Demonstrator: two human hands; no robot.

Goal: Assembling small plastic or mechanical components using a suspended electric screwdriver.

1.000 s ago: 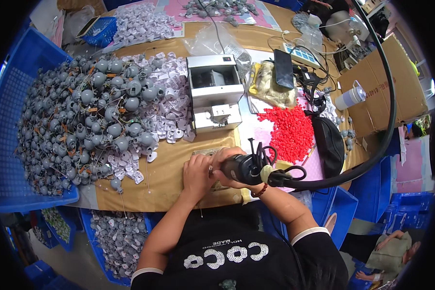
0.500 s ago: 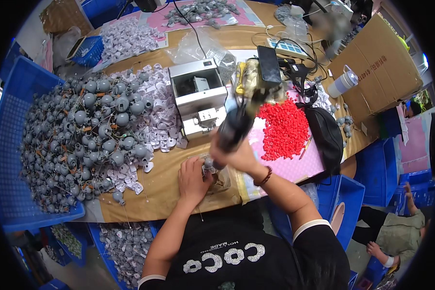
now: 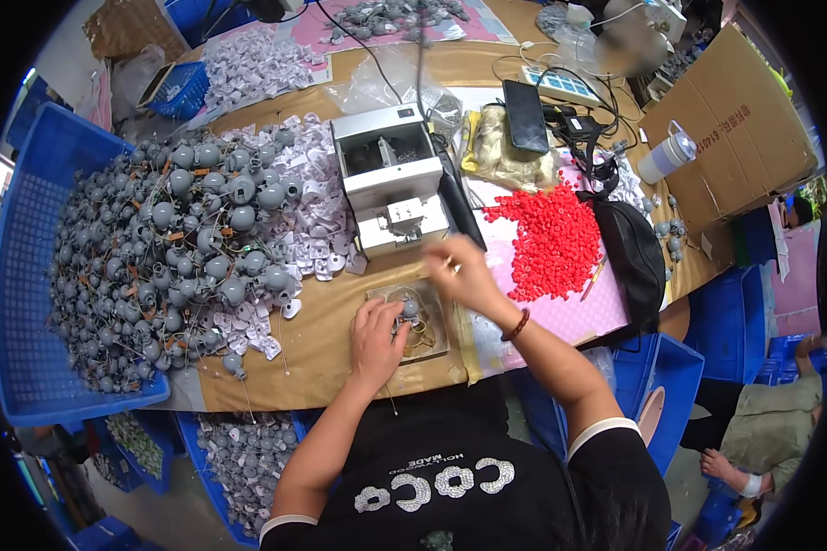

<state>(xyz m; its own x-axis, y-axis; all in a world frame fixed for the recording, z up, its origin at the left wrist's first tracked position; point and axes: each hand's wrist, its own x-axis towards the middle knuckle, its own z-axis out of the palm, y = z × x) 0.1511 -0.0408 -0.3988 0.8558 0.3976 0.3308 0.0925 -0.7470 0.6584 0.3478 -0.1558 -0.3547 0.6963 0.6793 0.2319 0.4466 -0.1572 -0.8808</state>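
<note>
My left hand [image 3: 377, 340] rests on a square clear-looking block [image 3: 436, 347] at the table's front edge. Its fingers bend around a grey round plastic part [image 3: 410, 308] with thin wires coiled beside it, and hold it on the block. Just in front of the silver-white box-shaped machine [image 3: 390, 188] is my right hand [image 3: 469, 275], with fingers drawn together. Something tiny and pale may be at its fingertips, too small to name. A black stick-shaped power tool [image 3: 460, 200] stands tilted along the machine's right side, apart from my right hand.
Left of the machine, grey round parts [image 3: 179, 230] spill from a blue basket [image 3: 37, 275] beside white plastic pieces [image 3: 312, 216]. On the right lie red caps [image 3: 556, 243], a black bag [image 3: 629, 262], a phone [image 3: 525, 116] and a bottle [image 3: 666, 154]. Another person [image 3: 772, 422] is at far right.
My right hand has let go of the black power tool, which now leans beside the machine. The hand's fingers have drawn together near the machine's front. My left hand stays at the block.
</note>
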